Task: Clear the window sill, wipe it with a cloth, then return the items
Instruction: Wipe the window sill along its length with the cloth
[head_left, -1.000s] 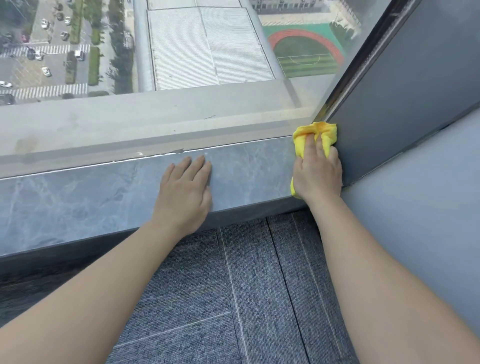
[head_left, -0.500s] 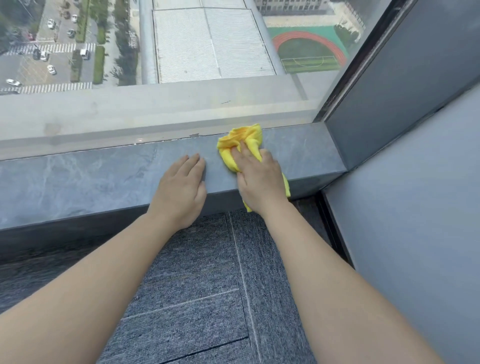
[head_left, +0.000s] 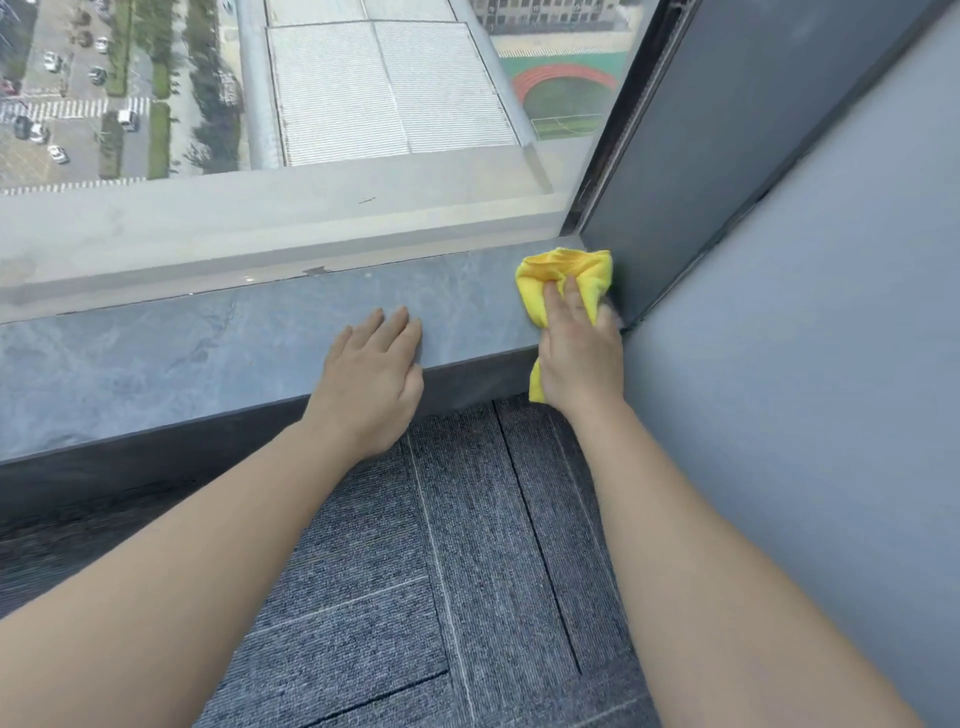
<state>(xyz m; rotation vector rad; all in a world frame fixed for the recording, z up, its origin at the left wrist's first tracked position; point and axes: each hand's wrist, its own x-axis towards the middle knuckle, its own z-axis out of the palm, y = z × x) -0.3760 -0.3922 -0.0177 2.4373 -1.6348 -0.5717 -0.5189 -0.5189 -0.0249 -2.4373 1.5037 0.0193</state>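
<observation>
While you've got the yellow cloth bunched on the right end of the window sill, right up against the dark side panel, treat it as what it looks like: soft, light, limp microfibre that bunches and folds under any push. One tail hangs over the sill's front edge. Your right hand sits on top of it, fingers fairly straight and pressing down; whether the thumb pinches the fabric from below I cannot tell. My read: you're mid-wipe, working the corner. Keep the palm flat over the middle of the wad so it drags with you instead of rolling out; for the seam by the panel, gather it and push a folded edge in with the fingertips. Your left hand lies flat and open on the sill's front edge, well left of the cloth, holding nothing, just bracing. Sill surface in view carries no items, so return step is not yet done. Window glass behind, grey carpet tiles below, light wall on your right.
</observation>
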